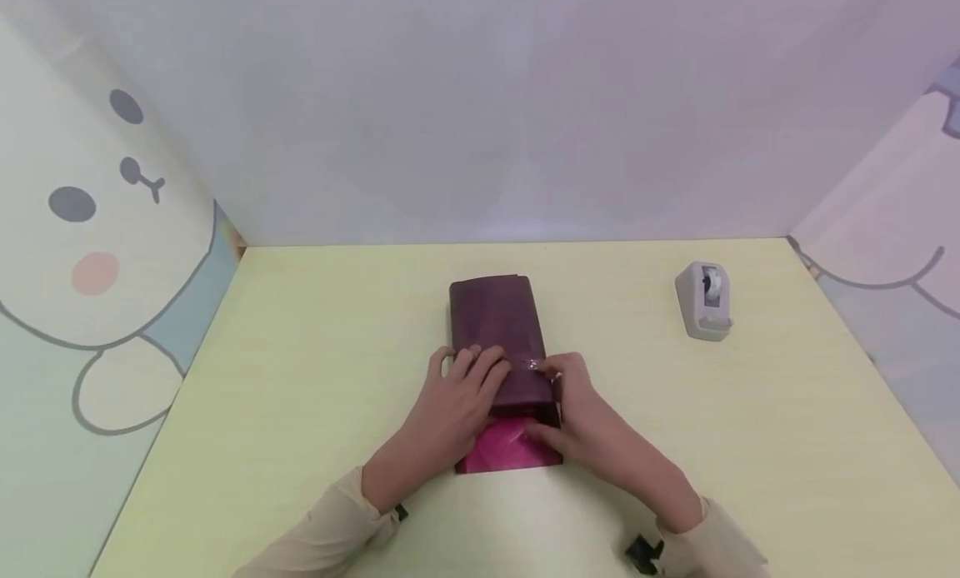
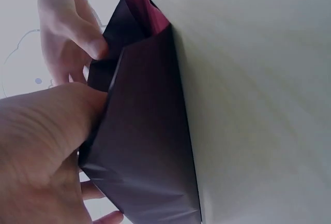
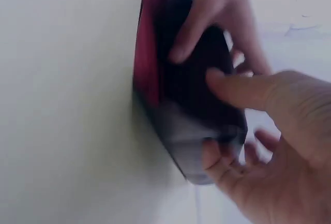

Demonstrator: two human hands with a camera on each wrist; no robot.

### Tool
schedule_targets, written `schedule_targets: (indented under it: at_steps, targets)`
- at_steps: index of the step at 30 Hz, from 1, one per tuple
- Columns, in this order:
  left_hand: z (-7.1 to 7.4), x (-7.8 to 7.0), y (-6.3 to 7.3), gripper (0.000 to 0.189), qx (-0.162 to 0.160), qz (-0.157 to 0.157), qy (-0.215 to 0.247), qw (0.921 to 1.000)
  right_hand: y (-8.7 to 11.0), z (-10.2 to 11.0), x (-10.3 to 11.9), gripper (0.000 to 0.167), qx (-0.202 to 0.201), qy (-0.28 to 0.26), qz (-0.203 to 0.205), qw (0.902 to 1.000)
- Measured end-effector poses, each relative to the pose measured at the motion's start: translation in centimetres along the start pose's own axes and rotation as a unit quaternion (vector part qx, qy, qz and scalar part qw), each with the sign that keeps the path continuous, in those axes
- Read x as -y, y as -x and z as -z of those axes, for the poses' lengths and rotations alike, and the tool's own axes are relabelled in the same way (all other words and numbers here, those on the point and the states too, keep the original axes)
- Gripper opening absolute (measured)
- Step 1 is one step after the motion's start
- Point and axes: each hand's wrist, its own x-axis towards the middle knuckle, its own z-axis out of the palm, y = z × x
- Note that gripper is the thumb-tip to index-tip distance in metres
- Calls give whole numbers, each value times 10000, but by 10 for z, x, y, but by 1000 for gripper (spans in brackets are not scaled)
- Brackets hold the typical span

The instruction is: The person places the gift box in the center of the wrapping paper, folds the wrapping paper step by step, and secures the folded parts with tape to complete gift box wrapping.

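Note:
A box-shaped package (image 1: 498,320) in dark purple wrapping paper lies on the table. Its near end is unfolded, with a glossy magenta inner flap (image 1: 506,446) spread toward me. My left hand (image 1: 455,399) rests on top of the package, fingers spread and slightly bent, the thumb at the near end. Curled over the right long edge, my right hand (image 1: 588,416) holds the package there, its thumb above the magenta flap. Beside the right fingertips a shiny strip of clear tape (image 1: 530,365) lies across the paper. The right wrist view shows the dark side (image 3: 189,149) under those fingers.
A grey tape dispenser (image 1: 702,301) with a roll stands at the back right of the pale yellow table (image 1: 337,311). A white panel (image 1: 510,112) rises behind the table, and cartoon-printed panels (image 1: 97,228) flank it. Dark wrist-camera parts (image 1: 643,555) show at the sleeves.

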Motion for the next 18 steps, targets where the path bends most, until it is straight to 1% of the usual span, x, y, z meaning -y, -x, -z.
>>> schedule_targets:
  at_steps: [1,3,4,6,8,9,11,15,18]
  targets:
    - [0,0,0,67,3,2,38,10000,4,0,1,74,17,-384,-388,9985]
    - [0,0,0,68,-16,21,66,10000,11,-1,2,68,23,-834,-1037,9911]
    - [0,1,-1,68,-29,37,81,10000,14,-2,2,63,10,-892,-1263,9880]
    - [0,1,-1,68,-53,63,93,9999,16,-6,1,48,-47,-701,-1539,9856]
    - [-1,1,-1,68,-72,79,103,9999,16,-10,0,30,-103,-298,-1624,9862]
    - [0,1,-1,68,-56,88,122,9999,15,-11,-1,25,-128,-130,-1667,9858]
    - [-1,1,0,66,-37,84,173,9998,13,-14,-1,23,-162,183,-1762,9841]
    - [-1,0,0,66,-2,74,222,9997,10,-17,1,20,-100,432,-1921,9804]
    - [-1,0,0,67,-20,57,181,9998,9,-19,3,16,-25,688,-1932,9787]
